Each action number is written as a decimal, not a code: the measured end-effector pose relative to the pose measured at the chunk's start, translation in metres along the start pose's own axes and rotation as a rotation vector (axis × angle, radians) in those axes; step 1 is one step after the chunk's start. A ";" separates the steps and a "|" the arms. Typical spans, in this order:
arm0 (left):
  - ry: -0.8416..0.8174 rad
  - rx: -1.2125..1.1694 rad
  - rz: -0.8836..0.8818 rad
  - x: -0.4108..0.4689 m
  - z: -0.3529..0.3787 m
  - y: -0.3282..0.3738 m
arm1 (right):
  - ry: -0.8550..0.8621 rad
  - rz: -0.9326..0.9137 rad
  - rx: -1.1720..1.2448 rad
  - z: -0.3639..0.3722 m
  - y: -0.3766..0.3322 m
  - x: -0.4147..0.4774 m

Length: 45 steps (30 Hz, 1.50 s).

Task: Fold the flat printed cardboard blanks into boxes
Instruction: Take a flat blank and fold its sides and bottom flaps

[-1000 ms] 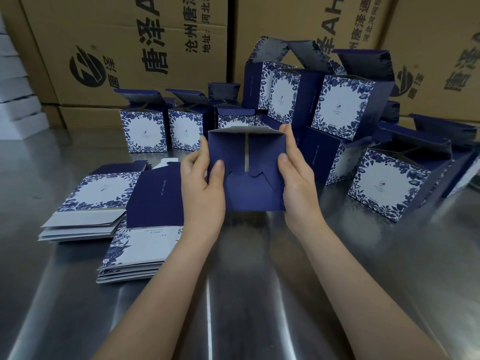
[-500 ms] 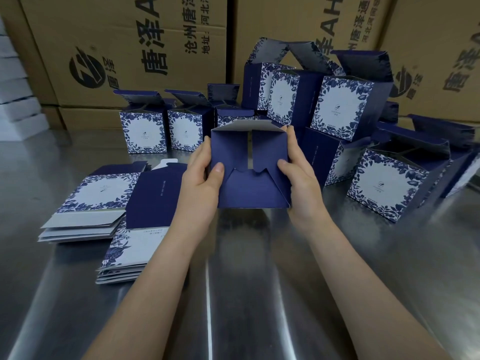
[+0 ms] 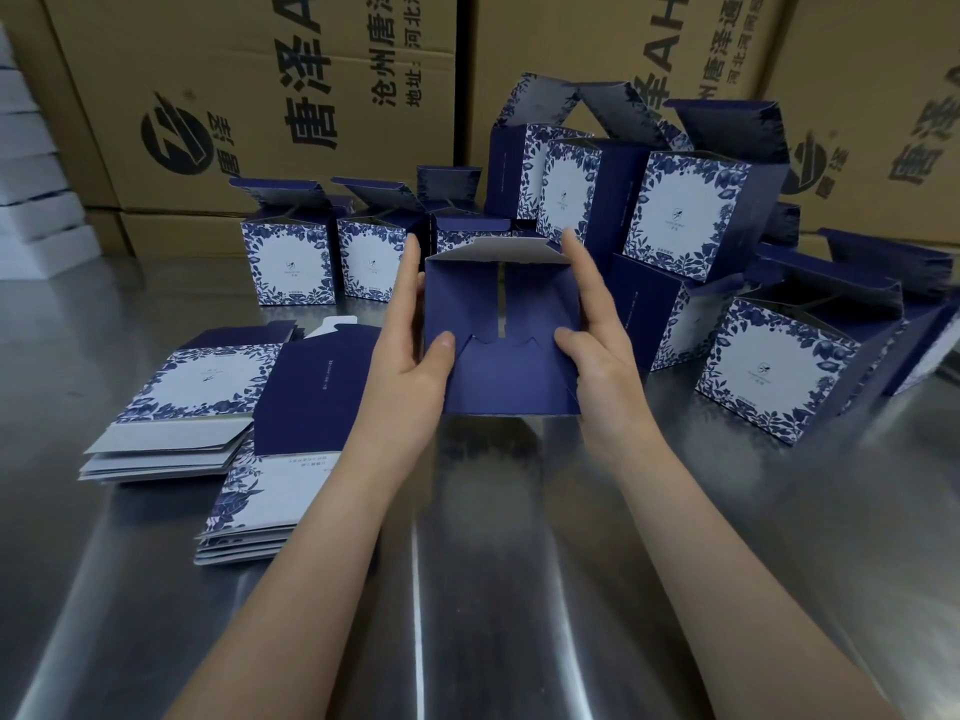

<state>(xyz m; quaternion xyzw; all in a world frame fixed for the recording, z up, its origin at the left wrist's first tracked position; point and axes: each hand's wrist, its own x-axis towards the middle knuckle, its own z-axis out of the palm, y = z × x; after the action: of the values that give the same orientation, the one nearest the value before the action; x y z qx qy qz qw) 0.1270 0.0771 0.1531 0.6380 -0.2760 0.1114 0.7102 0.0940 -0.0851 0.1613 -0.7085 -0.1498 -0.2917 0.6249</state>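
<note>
A dark blue half-folded box (image 3: 501, 350) is held up in the middle of the view, its bottom flaps facing me with a slit between them. My left hand (image 3: 410, 366) grips its left side, thumb pressed on the lower flap. My right hand (image 3: 597, 356) grips the right side, thumb on the flap and fingers along the edge. Two stacks of flat printed blanks lie to the left: one (image 3: 171, 413) further left, another (image 3: 260, 491) nearer my left forearm.
Several folded blue-and-white floral boxes (image 3: 691, 215) with open lids stand and lie piled behind and to the right. Large brown cartons (image 3: 260, 96) form a wall at the back. White boxes (image 3: 31, 200) are stacked far left. The steel table (image 3: 493, 563) reflects light.
The box has tipped slightly, and the lower flap has been pressed flatter by both thumbs. My hands stay at its sides.
</note>
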 end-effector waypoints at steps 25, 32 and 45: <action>0.070 0.159 0.028 -0.006 0.007 0.001 | 0.004 -0.042 -0.135 0.001 0.005 -0.004; 0.096 0.232 0.035 -0.004 0.006 -0.003 | 0.019 0.025 -0.104 0.000 0.008 -0.002; 0.238 0.262 0.091 -0.004 0.007 -0.007 | 0.109 -0.077 -0.305 0.008 0.006 -0.004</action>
<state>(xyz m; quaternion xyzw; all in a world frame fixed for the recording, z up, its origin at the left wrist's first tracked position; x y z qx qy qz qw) 0.1257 0.0701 0.1449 0.6940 -0.2019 0.2533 0.6430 0.0960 -0.0774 0.1536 -0.7719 -0.0968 -0.3729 0.5057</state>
